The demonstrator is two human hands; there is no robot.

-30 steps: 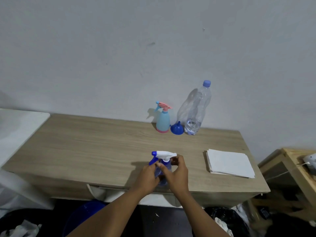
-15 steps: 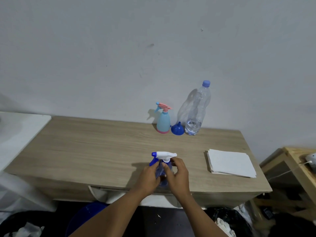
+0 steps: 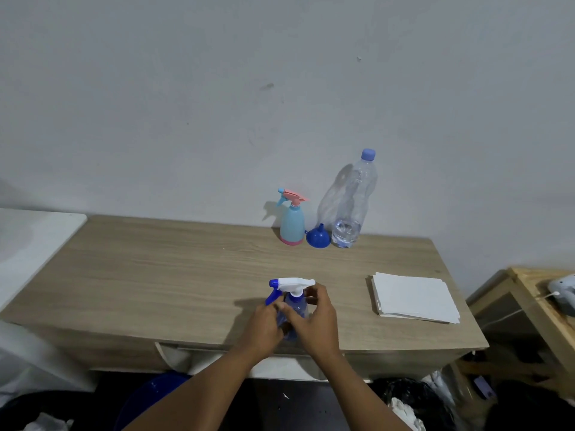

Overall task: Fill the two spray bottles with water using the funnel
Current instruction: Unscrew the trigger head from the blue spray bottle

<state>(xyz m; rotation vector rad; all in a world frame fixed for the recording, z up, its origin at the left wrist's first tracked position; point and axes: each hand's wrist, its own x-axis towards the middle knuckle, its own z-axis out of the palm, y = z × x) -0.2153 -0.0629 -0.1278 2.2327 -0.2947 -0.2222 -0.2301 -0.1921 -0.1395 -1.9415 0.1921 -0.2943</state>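
Blue and see-through, the small spray bottle [image 3: 295, 307] stands near the front edge of the wooden table [image 3: 155, 275], clasped from both sides. The left hand [image 3: 266, 329] curls round its body, and the right hand [image 3: 315, 320] wraps the other side, fingers up at the neck under the white trigger head. To the right of the grip, apart from it, lies a stack of white paper [image 3: 413, 298]. Well beyond the hands, by the wall, stand a pale blue sprayer [image 3: 292, 223] with a pink trigger, a blue funnel [image 3: 318, 238] with its spout up, and a capped water bottle [image 3: 351, 206] holding a little water.
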